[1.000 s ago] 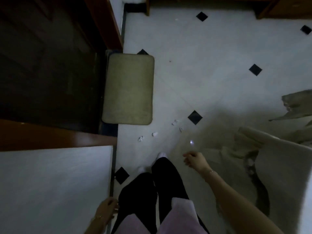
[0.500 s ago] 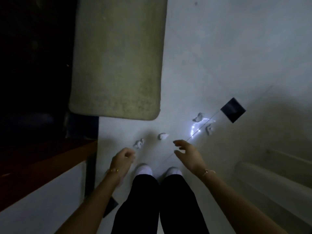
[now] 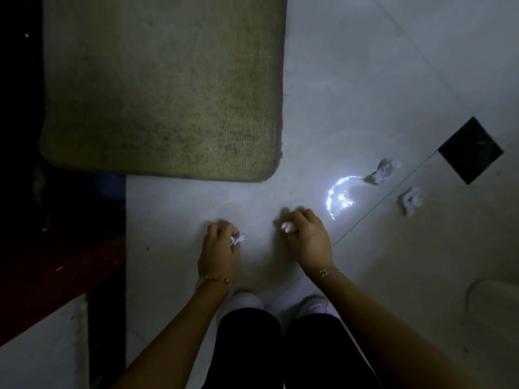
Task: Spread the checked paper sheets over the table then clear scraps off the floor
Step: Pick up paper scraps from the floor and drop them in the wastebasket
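Both hands are down at the white floor in front of my feet. My left hand (image 3: 217,249) pinches a small white crumpled paper scrap (image 3: 238,238) at its fingertips. My right hand (image 3: 307,238) has its fingers curled round another white scrap (image 3: 288,226). Two more crumpled scraps lie loose on the floor to the right: one (image 3: 382,171) just past a bright reflection, the other (image 3: 410,201) nearer me. The checked paper sheets are out of view.
An olive doormat (image 3: 163,88) lies ahead on the left. A dark wooden edge (image 3: 59,279) and a pale surface (image 3: 39,357) fill the lower left. A black diamond tile (image 3: 470,150) sits at the right. My legs and white socks are at the bottom.
I have bent lower, so the floor looks closer. Both hands reached forward and closed on the two nearest scraps, which lay loose on the floor before.
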{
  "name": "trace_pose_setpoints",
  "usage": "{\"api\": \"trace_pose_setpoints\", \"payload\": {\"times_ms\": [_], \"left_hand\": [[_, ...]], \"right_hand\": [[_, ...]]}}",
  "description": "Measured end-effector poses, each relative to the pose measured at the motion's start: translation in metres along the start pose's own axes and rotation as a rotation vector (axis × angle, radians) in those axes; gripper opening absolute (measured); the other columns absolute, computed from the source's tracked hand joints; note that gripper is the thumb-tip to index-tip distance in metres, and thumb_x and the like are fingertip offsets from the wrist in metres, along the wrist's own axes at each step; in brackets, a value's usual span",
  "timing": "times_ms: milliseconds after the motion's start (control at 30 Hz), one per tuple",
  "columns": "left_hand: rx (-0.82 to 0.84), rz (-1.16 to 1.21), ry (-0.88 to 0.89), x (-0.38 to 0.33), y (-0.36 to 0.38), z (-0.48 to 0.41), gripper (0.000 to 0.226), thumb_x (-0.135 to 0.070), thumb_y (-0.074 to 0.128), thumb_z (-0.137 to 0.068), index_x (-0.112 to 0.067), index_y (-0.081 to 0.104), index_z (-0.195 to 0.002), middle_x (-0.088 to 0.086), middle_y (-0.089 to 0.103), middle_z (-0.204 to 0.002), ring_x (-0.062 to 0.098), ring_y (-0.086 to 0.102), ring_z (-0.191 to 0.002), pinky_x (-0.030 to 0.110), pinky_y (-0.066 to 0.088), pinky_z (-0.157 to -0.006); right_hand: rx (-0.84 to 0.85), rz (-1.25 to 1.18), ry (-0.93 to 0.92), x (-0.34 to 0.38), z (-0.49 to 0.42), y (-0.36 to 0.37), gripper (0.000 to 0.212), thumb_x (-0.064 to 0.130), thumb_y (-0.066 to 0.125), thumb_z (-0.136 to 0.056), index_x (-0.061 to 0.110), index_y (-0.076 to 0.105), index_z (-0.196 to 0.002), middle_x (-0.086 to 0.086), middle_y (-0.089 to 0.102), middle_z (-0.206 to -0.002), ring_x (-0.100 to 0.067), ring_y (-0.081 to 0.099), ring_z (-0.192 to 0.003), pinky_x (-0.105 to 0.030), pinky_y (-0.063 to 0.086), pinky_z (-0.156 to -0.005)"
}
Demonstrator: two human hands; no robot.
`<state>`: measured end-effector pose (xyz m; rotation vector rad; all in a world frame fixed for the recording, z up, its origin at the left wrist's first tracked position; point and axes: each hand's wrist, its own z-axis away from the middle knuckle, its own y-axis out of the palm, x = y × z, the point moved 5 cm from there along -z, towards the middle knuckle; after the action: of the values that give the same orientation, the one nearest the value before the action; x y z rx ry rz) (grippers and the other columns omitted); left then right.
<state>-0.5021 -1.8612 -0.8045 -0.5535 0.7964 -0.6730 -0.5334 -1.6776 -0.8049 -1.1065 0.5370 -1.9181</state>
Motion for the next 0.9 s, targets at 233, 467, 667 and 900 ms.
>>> {"api": "trace_pose_setpoints", "payload": {"times_ms": [233,467,667,900], "left_hand": [[0.036,0.421,-0.217,-0.03,-0.066,0.037,0.019,-0.023,0.058,-0.09,-0.008,0.059,-0.079,0.007,0.059,-0.071,0.021,0.055,-0.068,0.027,0.042,-0.065],[0.079,0.698,-0.17,-0.141,-0.206,0.131,0.019,-0.026,0.056,-0.09,-0.018,0.064,-0.076,-0.005,0.058,-0.063,0.007,0.05,-0.057,0.023,0.047,-0.058],[0.118,0.795,-0.042,-0.26,-0.328,0.251,0.029,-0.011,0.053,-0.092,-0.023,0.051,-0.065,-0.012,0.053,-0.057,0.001,0.044,-0.052,0.012,0.037,-0.049],[0.193,0.682,0.104,-0.337,-0.43,0.379,0.007,-0.012,0.057,-0.09,-0.013,0.06,-0.084,-0.004,0.057,-0.068,0.008,0.049,-0.064,0.016,0.042,-0.057]], "right_hand": [[0.025,-0.301,0.288,0.012,0.042,-0.069,0.015,0.026,0.058,-0.088,0.018,0.065,-0.099,-0.007,0.071,-0.08,-0.024,0.067,-0.077,-0.035,0.054,-0.075],[0.021,-0.653,0.338,0.104,0.132,-0.218,0.013,0.009,0.057,-0.09,0.005,0.062,-0.101,-0.012,0.059,-0.068,-0.015,0.056,-0.057,-0.013,0.049,-0.049],[-0.006,-0.762,0.242,0.199,0.235,-0.361,0.009,0.009,0.053,-0.093,0.004,0.06,-0.097,-0.005,0.057,-0.068,-0.006,0.059,-0.059,-0.011,0.05,-0.052],[-0.128,-0.844,0.211,0.238,0.372,-0.494,0.015,0.012,0.05,-0.096,0.002,0.061,-0.099,-0.008,0.058,-0.074,-0.012,0.055,-0.062,-0.009,0.047,-0.05]]}}
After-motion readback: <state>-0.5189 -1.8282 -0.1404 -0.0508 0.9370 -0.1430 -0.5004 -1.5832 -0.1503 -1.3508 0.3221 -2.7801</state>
